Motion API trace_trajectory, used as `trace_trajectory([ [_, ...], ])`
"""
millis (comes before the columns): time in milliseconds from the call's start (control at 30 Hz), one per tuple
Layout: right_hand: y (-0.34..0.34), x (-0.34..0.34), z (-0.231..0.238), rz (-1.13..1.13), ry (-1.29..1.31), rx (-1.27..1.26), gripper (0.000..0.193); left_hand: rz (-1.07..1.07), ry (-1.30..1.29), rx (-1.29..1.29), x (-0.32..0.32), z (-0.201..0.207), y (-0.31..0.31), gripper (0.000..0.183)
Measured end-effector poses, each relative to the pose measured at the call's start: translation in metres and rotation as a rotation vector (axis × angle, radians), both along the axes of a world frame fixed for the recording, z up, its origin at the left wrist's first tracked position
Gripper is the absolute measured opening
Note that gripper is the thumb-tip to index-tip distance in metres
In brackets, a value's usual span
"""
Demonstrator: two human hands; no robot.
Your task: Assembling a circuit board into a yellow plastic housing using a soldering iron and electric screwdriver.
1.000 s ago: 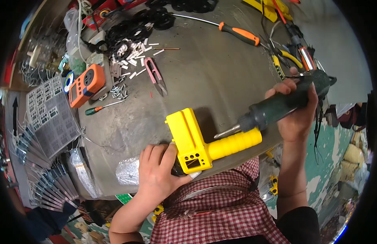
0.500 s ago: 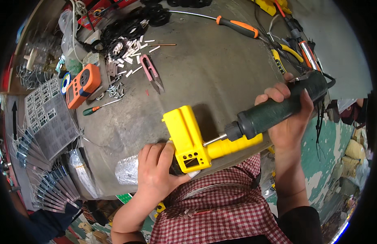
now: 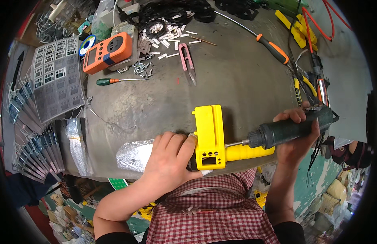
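Observation:
My left hand (image 3: 169,159) grips a yellow plastic housing (image 3: 211,136) shaped like a pistol-grip tool body, held at the near edge of the grey table (image 3: 221,77). My right hand (image 3: 296,140) is closed around a dark green electric screwdriver (image 3: 292,128). Its metal bit points left and meets the yellow housing where the body joins its yellow handle (image 3: 247,152).
On the table lie an orange multimeter (image 3: 107,52), a green-handled screwdriver (image 3: 115,81), pink snips (image 3: 187,61), loose screws and white pieces, an orange-handled screwdriver (image 3: 270,46), yellow pliers and cables at right. Grey circuit panels (image 3: 58,81) and stacked parts sit at left.
The yellow housing has turned so its body stands more upright in the picture. The screwdriver has levelled out and its bit now meets the housing. The view shifted slightly.

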State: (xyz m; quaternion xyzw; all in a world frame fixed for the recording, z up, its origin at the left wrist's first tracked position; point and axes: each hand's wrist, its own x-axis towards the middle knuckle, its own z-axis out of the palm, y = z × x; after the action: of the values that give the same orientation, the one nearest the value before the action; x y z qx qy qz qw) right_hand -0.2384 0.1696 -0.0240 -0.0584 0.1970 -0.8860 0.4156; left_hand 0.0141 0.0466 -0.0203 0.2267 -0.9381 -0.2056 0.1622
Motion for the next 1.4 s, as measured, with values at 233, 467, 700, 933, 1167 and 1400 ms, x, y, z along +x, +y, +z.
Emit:
trace_trajectory([
  [233,-0.005,-0.001,-0.002,0.017,0.008,-0.054,0.043,-0.026,-0.011,0.068,0.004,-0.003,-0.001,0.078],
  [467,-0.005,0.003,0.014,-0.004,0.231,-0.095,0.048,-0.01,-0.112,0.163,-0.001,0.009,-0.007,0.082],
  [700,0.02,-0.016,0.006,-0.092,0.219,0.197,0.065,-0.269,-0.299,0.342,0.011,0.026,-0.026,0.064],
  [933,0.036,-0.009,0.013,-0.109,0.213,0.048,0.062,-0.049,-0.262,0.336,0.009,0.022,-0.03,0.063],
  [1167,0.027,-0.003,0.002,-0.071,0.115,-0.002,0.047,-0.044,-0.326,0.503,0.004,0.025,-0.037,0.057],
  [1400,0.019,0.004,0.009,-0.011,0.086,-0.046,0.047,-0.024,-0.296,0.512,0.005,0.025,-0.037,0.057],
])
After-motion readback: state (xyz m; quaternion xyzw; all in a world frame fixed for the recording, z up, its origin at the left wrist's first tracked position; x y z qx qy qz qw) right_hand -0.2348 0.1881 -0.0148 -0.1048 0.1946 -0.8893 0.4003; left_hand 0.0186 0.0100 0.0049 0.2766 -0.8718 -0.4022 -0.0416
